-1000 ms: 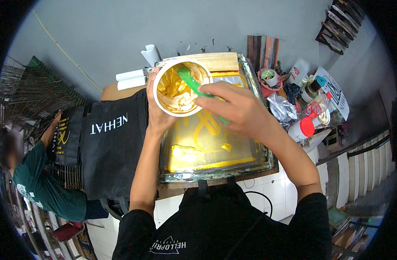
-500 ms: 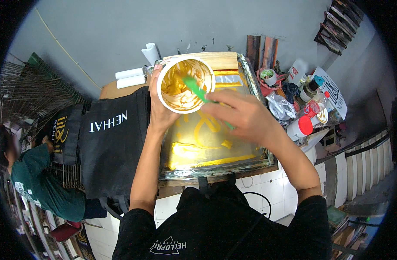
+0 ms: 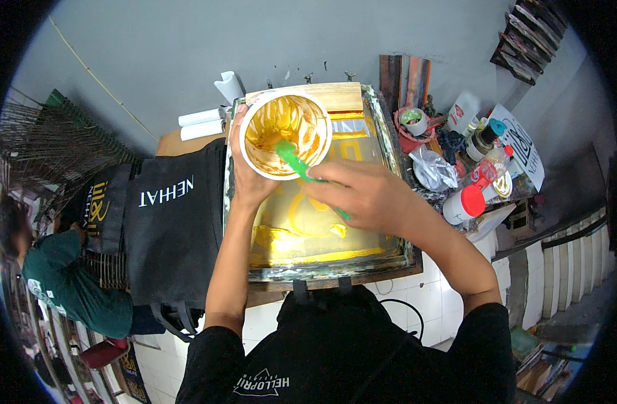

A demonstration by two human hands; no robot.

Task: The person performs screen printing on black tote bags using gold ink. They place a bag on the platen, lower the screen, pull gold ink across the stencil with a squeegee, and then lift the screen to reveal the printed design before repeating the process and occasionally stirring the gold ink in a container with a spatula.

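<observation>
1. My left hand (image 3: 249,176) has its fingers wrapped around the side of a white tub (image 3: 285,135), clenched on its wall, with the fingertips curling up along the rim on the left. The tub is tilted so that I look into its mouth, and its inside is smeared with golden-yellow ink.
2. My right hand (image 3: 362,196) is closed on the handle of a green spatula (image 3: 296,161). The fingers are folded over it and the knuckles face the camera. The blade reaches into the tub and touches its lower inside wall.
3. The left forearm rises straight from the lower edge, with the wrist bent back under the tub. The right forearm comes in from the lower right, slanting across the frame.
4. The tub hangs over the far left corner of the printing screen (image 3: 389,145), above its far edge. Yellow ink (image 3: 302,237) pools along the near edge of the mesh.
5. A black garment (image 3: 170,229) lies just beside the screen's left edge.
6. Bottles and a red-capped spray can (image 3: 465,202) crowd the right side, beyond the screen's right edge.
</observation>
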